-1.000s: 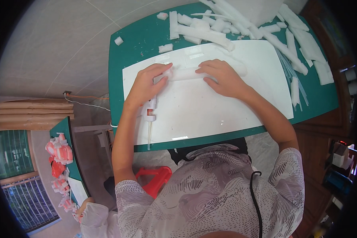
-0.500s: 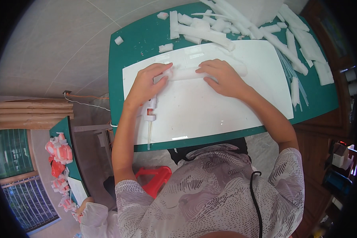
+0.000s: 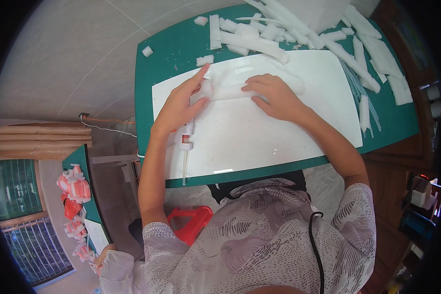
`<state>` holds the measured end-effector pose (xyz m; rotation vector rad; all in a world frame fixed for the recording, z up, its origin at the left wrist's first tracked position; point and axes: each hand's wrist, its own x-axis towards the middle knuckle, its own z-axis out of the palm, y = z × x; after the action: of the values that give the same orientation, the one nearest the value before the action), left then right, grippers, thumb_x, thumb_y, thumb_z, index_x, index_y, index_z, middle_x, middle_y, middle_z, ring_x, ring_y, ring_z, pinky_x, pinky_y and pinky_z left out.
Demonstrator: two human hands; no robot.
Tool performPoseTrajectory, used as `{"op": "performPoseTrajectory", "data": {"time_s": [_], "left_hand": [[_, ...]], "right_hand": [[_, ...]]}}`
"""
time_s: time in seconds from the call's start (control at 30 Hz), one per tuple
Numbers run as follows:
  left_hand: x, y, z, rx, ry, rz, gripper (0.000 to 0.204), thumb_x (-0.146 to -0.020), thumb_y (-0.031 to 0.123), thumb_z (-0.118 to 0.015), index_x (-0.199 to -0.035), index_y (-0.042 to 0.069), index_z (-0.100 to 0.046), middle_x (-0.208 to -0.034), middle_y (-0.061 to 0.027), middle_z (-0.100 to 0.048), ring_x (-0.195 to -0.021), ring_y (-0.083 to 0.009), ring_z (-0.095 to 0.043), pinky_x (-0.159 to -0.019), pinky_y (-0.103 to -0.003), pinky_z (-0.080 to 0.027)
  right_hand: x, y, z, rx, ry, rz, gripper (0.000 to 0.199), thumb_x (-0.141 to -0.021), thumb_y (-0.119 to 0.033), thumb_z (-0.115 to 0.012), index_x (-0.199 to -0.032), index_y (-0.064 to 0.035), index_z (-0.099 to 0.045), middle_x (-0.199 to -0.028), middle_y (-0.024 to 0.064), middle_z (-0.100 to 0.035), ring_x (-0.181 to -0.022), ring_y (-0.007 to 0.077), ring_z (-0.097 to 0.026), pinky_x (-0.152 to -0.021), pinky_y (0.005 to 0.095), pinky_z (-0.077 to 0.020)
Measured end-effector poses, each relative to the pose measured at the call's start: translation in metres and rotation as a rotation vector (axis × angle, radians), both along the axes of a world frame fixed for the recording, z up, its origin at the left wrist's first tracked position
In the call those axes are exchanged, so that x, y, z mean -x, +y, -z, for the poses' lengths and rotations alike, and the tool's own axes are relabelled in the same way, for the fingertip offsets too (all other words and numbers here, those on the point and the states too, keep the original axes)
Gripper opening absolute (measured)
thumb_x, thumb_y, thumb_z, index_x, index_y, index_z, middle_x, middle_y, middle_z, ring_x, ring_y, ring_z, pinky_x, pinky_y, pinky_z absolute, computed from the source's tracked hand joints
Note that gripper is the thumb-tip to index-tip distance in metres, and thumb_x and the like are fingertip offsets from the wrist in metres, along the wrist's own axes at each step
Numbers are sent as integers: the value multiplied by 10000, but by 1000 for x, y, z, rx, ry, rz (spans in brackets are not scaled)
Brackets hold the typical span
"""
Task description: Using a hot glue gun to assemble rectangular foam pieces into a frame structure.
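A white foam roll (image 3: 226, 92) lies crosswise on the white board, pale against it. Over its middle rests my right hand (image 3: 274, 95), fingers curled onto the roll and thumb on the near side. At the roll's left end, my left hand (image 3: 183, 100) is open, with its fingers stretched away from me and the thumb apart. Whether the left fingertips touch the roll I cannot tell. Beside my left wrist lies a white glue gun (image 3: 186, 137), partly hidden by that arm, with a clear glue stick (image 3: 185, 161) pointing toward me.
The white board (image 3: 259, 142) covers much of the green table (image 3: 154, 63). Foam strips and offcuts (image 3: 252, 41) pile at the back; more foam slabs (image 3: 384, 61) and thin clear sticks (image 3: 362, 93) lie right. A red stool (image 3: 191, 223) stands below; a person's sleeve (image 3: 117, 267) shows lower left.
My left hand's fingers have straightened and spread away from the thumb, reaching farther toward the back. My right hand has stayed on the roll.
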<state>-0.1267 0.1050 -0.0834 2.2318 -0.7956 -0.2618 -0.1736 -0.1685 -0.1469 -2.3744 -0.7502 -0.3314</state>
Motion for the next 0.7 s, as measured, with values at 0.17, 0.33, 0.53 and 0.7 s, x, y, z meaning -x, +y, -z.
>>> {"op": "performPoseTrajectory", "data": {"time_s": [0.17, 0.33, 0.53, 0.7], "left_hand": [[3, 2, -8, -9, 41, -51, 918, -785, -18, -700, -1542, 183, -223, -1396, -164, -493, -1249, -286, -530, -1086, -371, -406], [5, 8, -12, 149, -116, -97, 612, -811, 9, -703, -1379, 79, -487, -1306, -142, -569, -1152, -240, -591, -996, -334, -466], [4, 29, -15, 105, -358, -209, 47, -859, 25, -658, -859, -19, -643, -825, -92, -675, -773, -182, -648, -732, -287, -490], [18, 42, -8, 152, -278, -201, 224, -865, 24, -644, -1083, -1, -597, -969, -98, -651, -840, -180, -632, -779, -296, -495]], "right_hand": [[0, 0, 0, -10, -6, -13, 228, -855, -57, -612, -1080, -82, -648, -1164, 85, -625, -1098, 275, -555, -931, 398, -418], [0, 0, 1, 2, 7, -2, 232, -855, -55, -612, -1082, -81, -647, -1168, 86, -624, -1099, 278, -554, -934, 400, -418], [-1, 0, 1, -1, 9, -7, 234, -856, -55, -612, -1085, -79, -649, -1168, 89, -622, -1101, 282, -552, -940, 401, -417], [1, -3, -11, 85, 106, -42, 320, -864, -60, -617, -1182, -95, -620, -1279, 113, -585, -1193, 296, -512, -1028, 391, -397]]}}
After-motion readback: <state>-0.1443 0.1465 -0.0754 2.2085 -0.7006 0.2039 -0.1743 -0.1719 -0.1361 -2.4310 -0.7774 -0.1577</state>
